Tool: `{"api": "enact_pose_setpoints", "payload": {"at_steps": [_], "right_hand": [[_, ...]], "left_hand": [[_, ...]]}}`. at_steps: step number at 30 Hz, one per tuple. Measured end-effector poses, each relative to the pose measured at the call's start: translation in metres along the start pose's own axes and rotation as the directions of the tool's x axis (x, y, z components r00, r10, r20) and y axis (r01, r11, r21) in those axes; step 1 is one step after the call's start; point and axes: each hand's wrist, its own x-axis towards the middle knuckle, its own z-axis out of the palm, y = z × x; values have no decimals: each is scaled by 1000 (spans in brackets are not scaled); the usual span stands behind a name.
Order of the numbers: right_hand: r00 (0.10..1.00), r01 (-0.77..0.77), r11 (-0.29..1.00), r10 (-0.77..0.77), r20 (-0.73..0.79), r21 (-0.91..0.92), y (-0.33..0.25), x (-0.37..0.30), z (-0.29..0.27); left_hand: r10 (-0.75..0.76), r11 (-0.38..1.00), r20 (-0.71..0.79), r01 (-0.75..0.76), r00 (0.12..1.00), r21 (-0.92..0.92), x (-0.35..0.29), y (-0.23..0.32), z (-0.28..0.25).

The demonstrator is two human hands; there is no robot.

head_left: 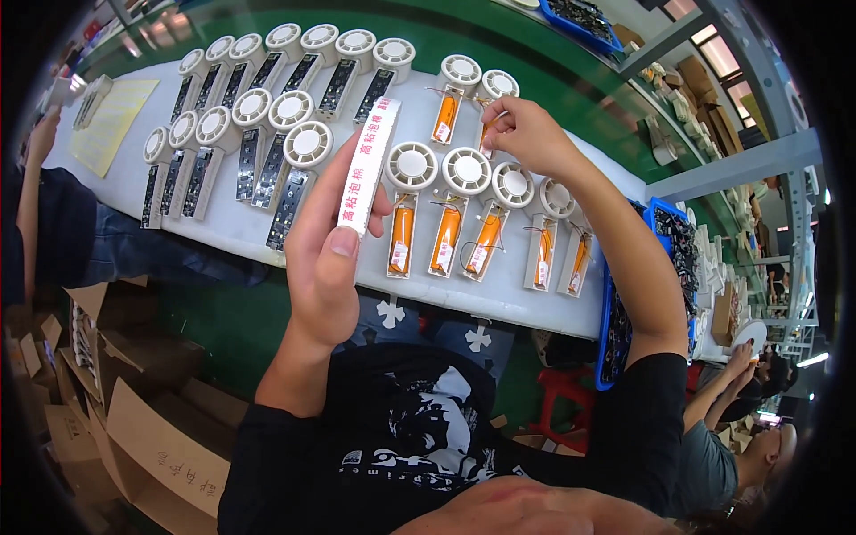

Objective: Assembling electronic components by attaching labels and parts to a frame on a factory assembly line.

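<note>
My left hand [323, 272] is closed round a long white strip of foam tape [367, 169] with red print, held upright over the table. My right hand [533, 138] reaches to the far side, thumb and fingers pinched together at a handheld fan [499, 84] with a round white grille. Those fingers hide most of its handle, and what lies between them does not show. Just left of it is another open-handled fan [461, 69] with an orange battery [446, 116]. Nearer me, several fans [412, 167] lie in a row, their handles showing orange batteries, white labels and loose wires.
Several fans with dark circuit boards [308, 145] fill the table's left half. A yellow sheet [111, 125] lies at the far left, near another person's arm [40, 143]. Blue trays [615, 325] of dark parts stand at the right edge. Cardboard boxes [160, 446] sit on the floor at left.
</note>
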Motion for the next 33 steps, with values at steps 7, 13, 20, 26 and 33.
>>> {"api": "enact_pose_setpoints", "payload": {"at_steps": [7, 13, 20, 26, 33], "right_hand": [[977, 79, 968, -122, -172, -238, 5, -2, 7], [964, 130, 929, -201, -176, -348, 0, -9, 9], [926, 222, 821, -346, -149, -526, 1, -6, 10], [969, 200, 880, -243, -47, -431, 2, 0, 3], [953, 237, 825, -300, -42, -514, 4, -2, 3]], "left_hand": [[-2, 1000, -45, 4, 999, 26, 0, -6, -7], [4, 999, -37, -2, 999, 43, 3, -10, -8], [12, 997, -40, -9, 999, 80, 1, -10, -8], [21, 997, -28, -18, 999, 72, 0, -8, -9], [14, 998, -39, -12, 999, 60, -2, -8, -11]]}}
